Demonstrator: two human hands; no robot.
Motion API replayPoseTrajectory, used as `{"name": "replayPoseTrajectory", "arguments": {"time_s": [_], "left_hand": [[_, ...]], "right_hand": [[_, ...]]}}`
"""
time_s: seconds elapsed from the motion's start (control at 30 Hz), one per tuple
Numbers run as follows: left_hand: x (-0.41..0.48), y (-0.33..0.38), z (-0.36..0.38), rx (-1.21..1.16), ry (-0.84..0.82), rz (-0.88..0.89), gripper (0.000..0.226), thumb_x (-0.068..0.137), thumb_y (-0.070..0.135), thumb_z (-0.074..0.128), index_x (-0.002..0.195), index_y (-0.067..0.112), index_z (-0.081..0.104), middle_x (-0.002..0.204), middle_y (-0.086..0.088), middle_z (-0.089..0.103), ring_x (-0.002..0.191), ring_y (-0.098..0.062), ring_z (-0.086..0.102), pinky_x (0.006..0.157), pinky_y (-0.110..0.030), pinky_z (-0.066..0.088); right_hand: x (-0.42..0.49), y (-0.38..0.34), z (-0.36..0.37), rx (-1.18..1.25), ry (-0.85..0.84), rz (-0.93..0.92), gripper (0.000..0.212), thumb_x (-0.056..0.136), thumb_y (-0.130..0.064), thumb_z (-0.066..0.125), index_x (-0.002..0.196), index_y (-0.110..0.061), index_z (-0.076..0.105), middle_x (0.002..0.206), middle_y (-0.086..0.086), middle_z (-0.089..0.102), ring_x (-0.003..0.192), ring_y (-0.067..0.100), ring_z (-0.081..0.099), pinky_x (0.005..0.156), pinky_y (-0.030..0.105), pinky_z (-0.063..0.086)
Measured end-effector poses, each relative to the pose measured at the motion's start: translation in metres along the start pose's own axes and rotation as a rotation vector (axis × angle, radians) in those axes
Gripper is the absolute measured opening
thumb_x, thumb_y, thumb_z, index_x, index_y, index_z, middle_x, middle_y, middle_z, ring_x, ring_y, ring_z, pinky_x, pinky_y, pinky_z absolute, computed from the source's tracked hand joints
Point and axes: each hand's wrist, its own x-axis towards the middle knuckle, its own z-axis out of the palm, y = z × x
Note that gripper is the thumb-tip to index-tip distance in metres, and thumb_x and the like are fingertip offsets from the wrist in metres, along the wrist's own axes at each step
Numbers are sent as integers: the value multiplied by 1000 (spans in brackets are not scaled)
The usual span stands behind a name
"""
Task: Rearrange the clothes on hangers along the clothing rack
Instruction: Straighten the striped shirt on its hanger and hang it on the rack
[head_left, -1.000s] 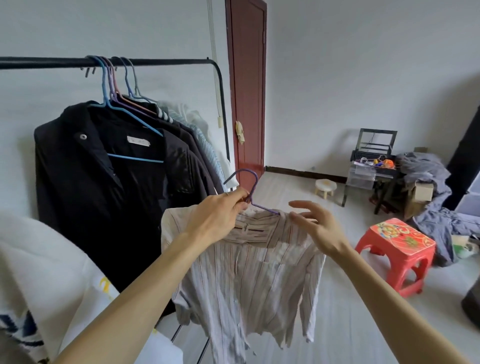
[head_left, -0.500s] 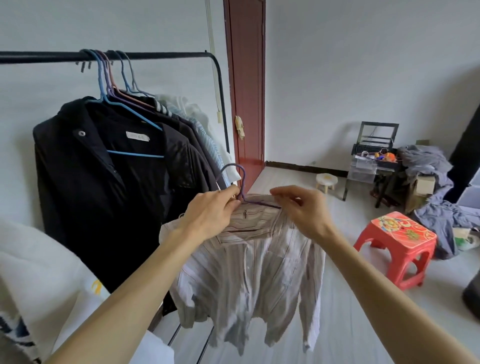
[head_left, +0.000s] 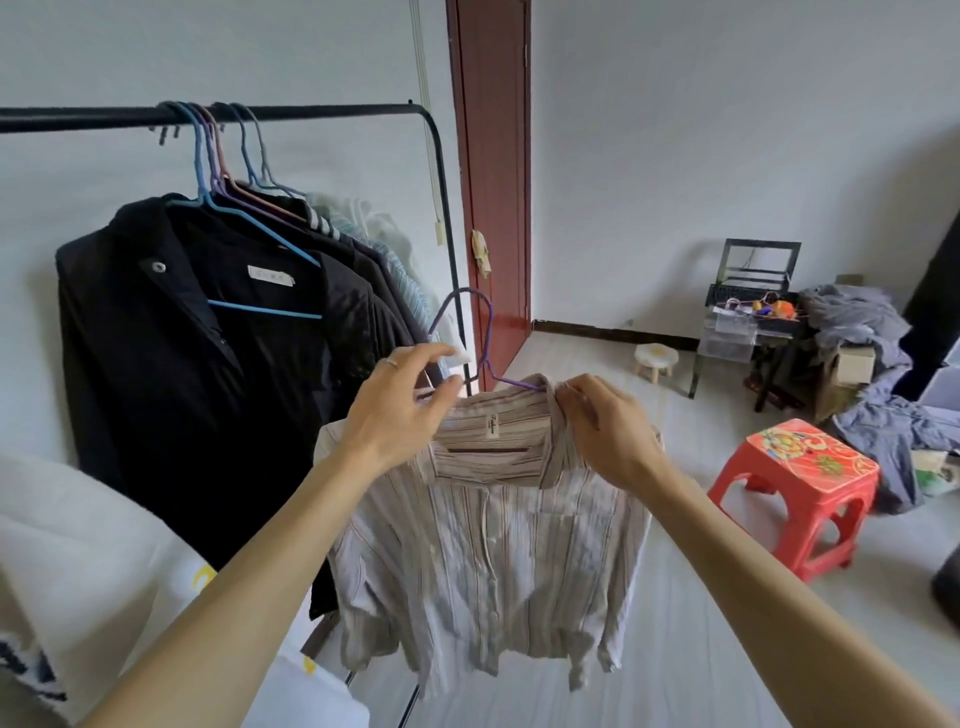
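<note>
- Rack (head_left: 311, 111): black jacket (head_left: 197, 374) and other clothes hang bunched left of its right corner.
- Left hand (head_left: 400, 410): grip pinching the striped shirt (head_left: 488, 545) at its collar by the purple hanger (head_left: 485, 338).
- Right hand (head_left: 602, 431): grip clenched on the collar's other side.
- Step, I judge: seating the shirt, held off the rack; next, hook the hanger over the bar.

A lived-in room at home, probably a bedroom: clothing rack (head_left: 332, 110) left of the hands, red stool (head_left: 795, 488) right (laundry heaped (head_left: 862, 332) beyond).
</note>
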Motion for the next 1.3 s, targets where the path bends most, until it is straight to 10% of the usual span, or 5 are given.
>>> {"name": "replayPoseTrajectory", "arguments": {"time_s": [0.2, 0.4, 0.67, 0.83, 1.3], "left_hand": [[-9, -16, -10, 169, -135, -151, 36, 96, 58, 32, 110, 37, 58, 72, 12, 56, 74, -2, 56, 59, -22, 40], [-6, -5, -15, 268, -96, -69, 35, 101, 45, 33, 118, 26, 57, 85, 11, 59, 80, -5, 54, 52, -14, 26], [0, -17, -9, 240, -73, 20, 31, 101, 38, 38, 118, 19, 57, 95, 5, 60, 92, -18, 59, 77, -37, 47], [-4, -34, -16, 162, 11, -46, 27, 101, 36, 40, 113, 21, 59, 87, 4, 58, 85, -17, 57, 75, -36, 46], [-14, -50, -46, 392, -62, -280, 36, 99, 48, 29, 122, 29, 49, 111, 3, 61, 106, -22, 58, 87, -41, 47]], "right_hand": [[4, 6, 1, 94, 23, 51, 18, 102, -25, 49, 108, -17, 64, 93, -7, 57, 73, -1, 52, 60, 6, 35], [6, 2, 4, 104, 25, 32, 18, 102, -24, 49, 111, -19, 64, 97, -6, 57, 75, 2, 51, 64, 10, 35], [5, -5, 10, 126, 16, 31, 21, 102, -24, 49, 113, -17, 66, 97, -6, 59, 76, -6, 52, 64, 3, 36], [10, -1, -4, -10, -67, -18, 28, 97, -45, 52, 106, -24, 68, 76, -15, 61, 78, 14, 59, 69, 25, 39], [23, -37, 18, 260, -373, -50, 28, 97, -35, 54, 77, -18, 62, 75, 7, 63, 66, 12, 51, 64, 32, 41]]}}
